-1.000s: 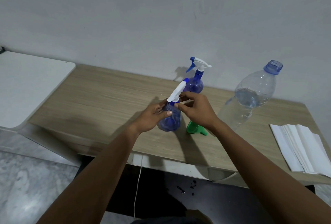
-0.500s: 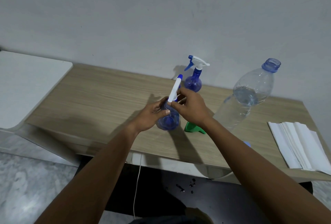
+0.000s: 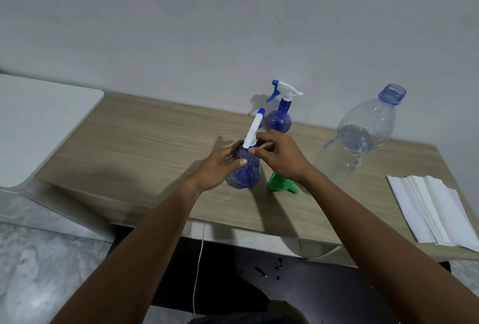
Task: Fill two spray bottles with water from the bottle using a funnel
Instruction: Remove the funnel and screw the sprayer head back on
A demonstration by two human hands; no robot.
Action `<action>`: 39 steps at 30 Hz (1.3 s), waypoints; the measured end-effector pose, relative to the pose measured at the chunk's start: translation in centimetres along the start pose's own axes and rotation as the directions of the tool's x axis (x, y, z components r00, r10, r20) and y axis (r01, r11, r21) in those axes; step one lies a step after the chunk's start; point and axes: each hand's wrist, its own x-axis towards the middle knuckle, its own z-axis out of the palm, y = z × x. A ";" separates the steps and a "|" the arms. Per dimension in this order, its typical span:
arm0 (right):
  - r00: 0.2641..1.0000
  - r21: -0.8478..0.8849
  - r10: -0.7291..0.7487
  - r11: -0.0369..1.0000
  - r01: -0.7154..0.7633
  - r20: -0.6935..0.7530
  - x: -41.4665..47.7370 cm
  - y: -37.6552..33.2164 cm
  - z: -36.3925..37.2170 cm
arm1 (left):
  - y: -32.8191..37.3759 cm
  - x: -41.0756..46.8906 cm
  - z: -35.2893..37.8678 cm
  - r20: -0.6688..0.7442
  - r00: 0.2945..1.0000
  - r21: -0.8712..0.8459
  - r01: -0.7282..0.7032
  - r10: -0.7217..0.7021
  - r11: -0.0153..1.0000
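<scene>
At the far left a white surface (image 3: 39,121) with a rounded corner sits beside the wooden table (image 3: 145,147), which runs along a pale wall. A thin white cable (image 3: 198,259) hangs below the table's front edge.

Near the middle of the table, the left hand (image 3: 220,165) grips the near spray bottle (image 3: 245,172). Its fingers are curled round the blue body from the left and the thumb lies across the front. The bottle stands on the table, and its white trigger head (image 3: 252,130), tipped in blue, slants up and away from the person.

The right hand (image 3: 281,155) comes in from the right and is closed at the bottle's neck, thumb and fingertips pinching just under the trigger head. The neck itself is mostly hidden by these fingers.

Behind both hands, close to the wall, the far spray bottle (image 3: 278,122) stands upright with its trigger head on, apart from the hands. The green funnel (image 3: 281,185) lies on its side just right of the near bottle, its wide end partly covered by the right wrist.

Further right stands the clear water bottle (image 3: 359,139), uncapped, blue at the neck and partly filled. It is near the right forearm but not touching it. A stack of white paper sheets (image 3: 438,209) lies at the table's right end.
</scene>
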 end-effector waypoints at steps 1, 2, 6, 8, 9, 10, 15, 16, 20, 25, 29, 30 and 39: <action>1.000 -0.006 0.004 1.000 -0.004 -0.019 -0.1 0.1 0.2 | 0.0 0.0 0.0 -0.004 1.000 0.008 -0.003 0.003 1.000; 0.999 -0.016 0.007 1.000 -0.008 -0.036 -0.2 0.3 0.4 | 0.0 0.0 0.1 -0.008 1.000 0.010 -0.004 0.004 1.000; 0.996 -0.057 0.006 0.998 -0.011 -0.090 -0.1 0.6 1.2 | 0.3 -0.1 0.4 -0.013 1.000 0.007 -0.019 0.019 1.000; 0.993 -0.047 0.003 0.999 -0.009 -0.119 -0.2 0.7 1.5 | 0.4 -0.1 0.5 -0.021 1.000 0.005 -0.020 0.020 1.000; 0.992 -0.028 0.008 1.000 -0.012 -0.126 -0.3 0.7 1.7 | 0.5 -0.2 0.5 -0.023 0.999 0.012 -0.024 0.025 1.000; 0.992 -0.005 0.017 1.000 -0.018 -0.128 -0.4 0.6 1.8 | 0.4 -0.2 0.5 -0.024 0.999 0.018 -0.027 0.028 0.999; 0.990 0.067 0.044 0.997 -0.035 -0.132 -1.0 0.1 1.9 | 0.4 -0.2 0.5 -0.035 0.998 0.036 -0.043 0.044 0.998; 0.990 0.071 0.042 0.997 -0.033 -0.136 -1.2 0.0 2.1 | 0.4 -0.3 0.5 -0.037 0.998 0.036 -0.044 0.045 0.998; 0.964 0.133 0.112 0.988 -0.081 -0.243 -1.8 -0.1 2.7 | -0.3 -0.6 0.7 -0.049 0.998 0.051 -0.031 0.034 0.998; 0.976 0.183 0.113 0.980 -0.079 -0.185 -1.8 -1.0 2.0 | -0.7 -1.2 0.8 -0.038 0.999 0.120 -0.004 0.009 0.993; 0.981 0.192 0.134 0.976 -0.105 -0.143 -2.3 -1.1 1.9 | -0.3 -1.6 0.6 -0.021 1.000 0.144 -0.008 0.011 0.990; 0.981 0.202 0.140 0.973 -0.111 -0.137 -2.4 -1.1 1.9 | -0.3 -1.7 0.6 -0.016 1.000 0.148 -0.012 0.014 0.989; 0.992 0.273 0.115 0.957 -0.097 -0.049 -3.6 -0.8 2.2 | 0.1 -2.4 -0.3 0.087 0.993 0.105 0.065 -0.075 0.992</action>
